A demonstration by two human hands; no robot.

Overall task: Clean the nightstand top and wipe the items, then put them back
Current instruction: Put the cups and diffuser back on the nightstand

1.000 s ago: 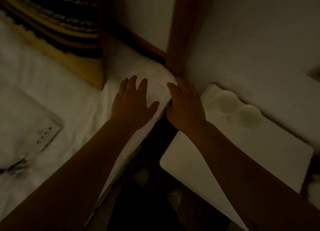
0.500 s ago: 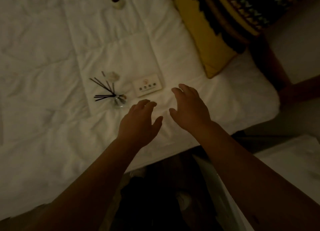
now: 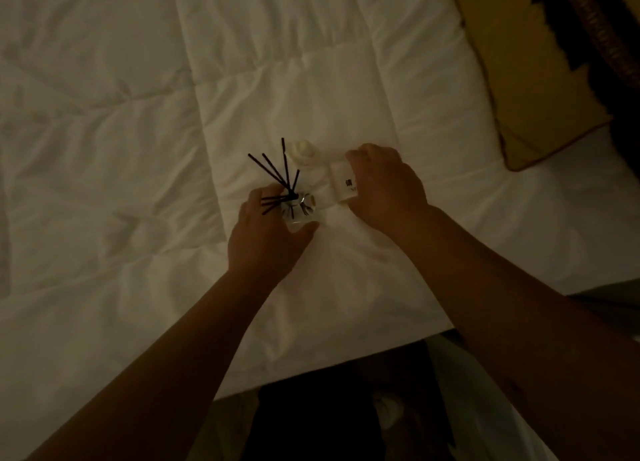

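Note:
A small glass reed diffuser bottle [image 3: 300, 207] with several black sticks stands on the white bed cover [image 3: 138, 114]. My left hand [image 3: 266, 239] curls round the bottle from the near left. A small white card box [image 3: 343, 183] with dark print lies just right of it, and my right hand [image 3: 388, 187] grips it from above, fingers over its far edge and thumb at its near edge. A small white rose-shaped piece [image 3: 300, 150] sits behind the bottle. The nightstand is out of view.
A yellow cushion [image 3: 512, 90] with a dark patterned pillow [image 3: 595, 38] lies at the upper right. The bed's near edge runs across the lower middle, with dark floor and my shoe [image 3: 389, 408] below it. A pale surface edge [image 3: 485, 391] shows at the lower right.
My view swung from the nightstand corner to the bed. Both hands, open and hovering before, reached forward; the left now holds the diffuser bottle and the right holds the card box.

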